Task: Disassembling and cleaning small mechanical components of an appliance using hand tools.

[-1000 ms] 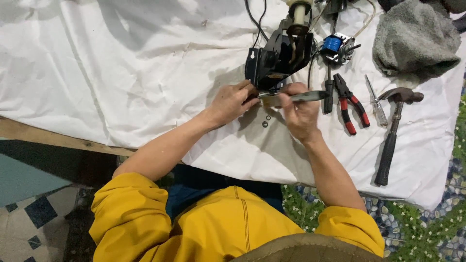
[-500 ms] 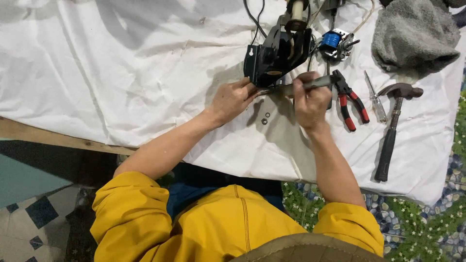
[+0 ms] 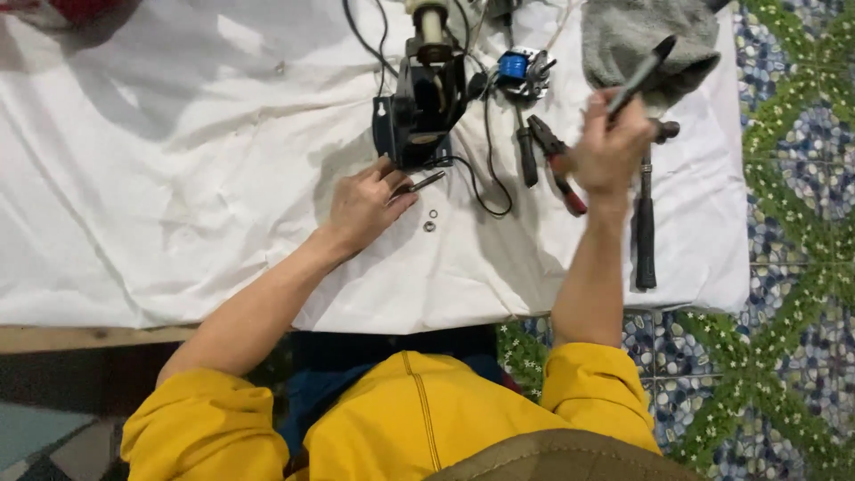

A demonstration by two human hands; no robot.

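Screwdriver (image 3: 639,78) lifted off motor unit (image 3: 419,111) in right hand (image 3: 610,147), fist closed; left hand (image 3: 363,205) now pinches loosened bolt (image 3: 419,184) near cloth's far edge.

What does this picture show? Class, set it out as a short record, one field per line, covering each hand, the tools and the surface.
Left hand: left hand rests on the cloth, pinching a thin metal rod beside the black motor unit
Right hand: right hand is raised, gripping a dark slim tool
Small parts: two washers near the left hand
Tools lying: red-handled pliers, hammer
Surface: white cloth
Other: grey cloth
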